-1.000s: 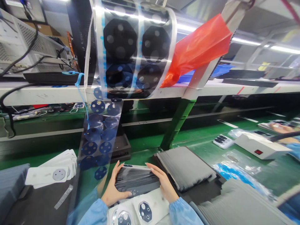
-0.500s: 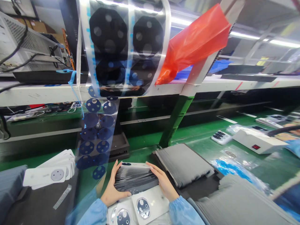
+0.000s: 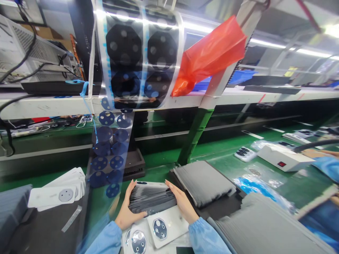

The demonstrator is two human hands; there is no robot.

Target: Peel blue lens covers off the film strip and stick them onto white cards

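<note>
Between my two hands is a thick stack of thin dark-edged panels (image 3: 152,199), its edges facing me. My left hand (image 3: 129,208) grips its left end, the thumb along the lower edge. On its right end my right hand (image 3: 182,203) presses with the fingers at the top corner. Just below the stack lie several white panels (image 3: 169,225) with dark octagonal camera-cover stickers. Blue sleeves cover both forearms.
Grey sheets lie piled on a black tray (image 3: 202,181), with another grey stack (image 3: 270,225) at the lower right. White panels (image 3: 60,190) fan out at the left. A strip of round blue stickers (image 3: 108,155) hangs from the shelf. At the far right is a co-worker's sleeve (image 3: 327,167).
My view has shifted slightly, so the surroundings sit a little differently. Both hands stay on the stack, with hardly any movement of their own.
</note>
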